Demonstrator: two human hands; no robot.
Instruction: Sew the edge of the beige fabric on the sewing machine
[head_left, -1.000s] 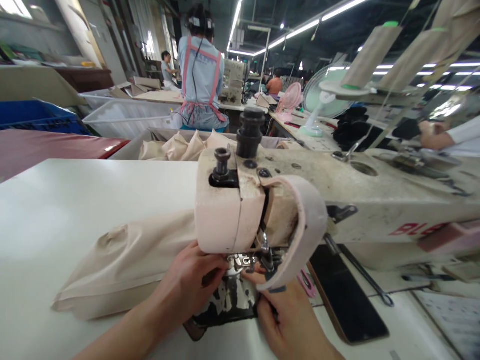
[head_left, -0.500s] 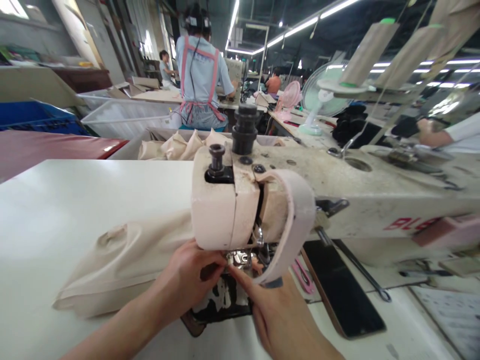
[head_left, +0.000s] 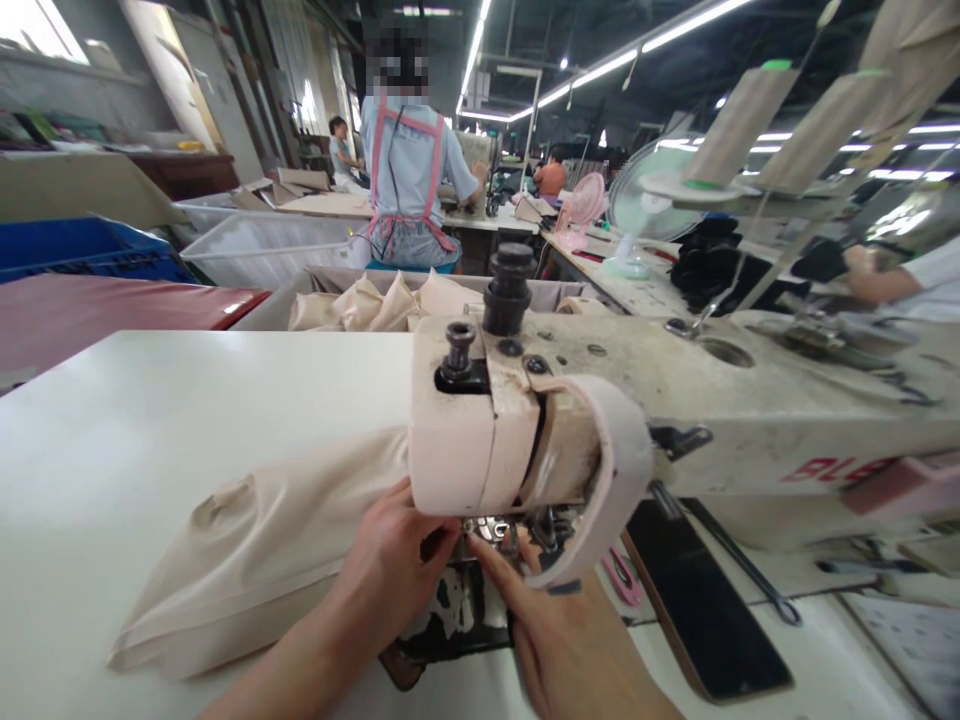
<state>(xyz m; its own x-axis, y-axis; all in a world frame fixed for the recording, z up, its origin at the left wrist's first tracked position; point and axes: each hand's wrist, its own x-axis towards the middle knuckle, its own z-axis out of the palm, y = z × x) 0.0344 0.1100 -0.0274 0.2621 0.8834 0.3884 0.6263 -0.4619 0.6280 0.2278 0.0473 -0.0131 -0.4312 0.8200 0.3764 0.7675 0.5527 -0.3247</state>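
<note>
Beige fabric (head_left: 247,550) | both hands (left hand (head_left: 390,575), right hand (head_left: 559,640)) at presser foot (head_left: 491,527)

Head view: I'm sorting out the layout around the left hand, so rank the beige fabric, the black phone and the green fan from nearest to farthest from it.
1. Beige fabric: under the left hand, stretching left.
2. Black phone: on the table, right of the machine head.
3. Green fan: far back right.

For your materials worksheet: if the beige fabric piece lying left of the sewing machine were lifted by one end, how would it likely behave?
The beige fabric piece would probably droop, since it lies creased and slumped. It looks thin, so likely light. On the smooth white table it would probably bunch rather than slide whole when pushed.
</note>
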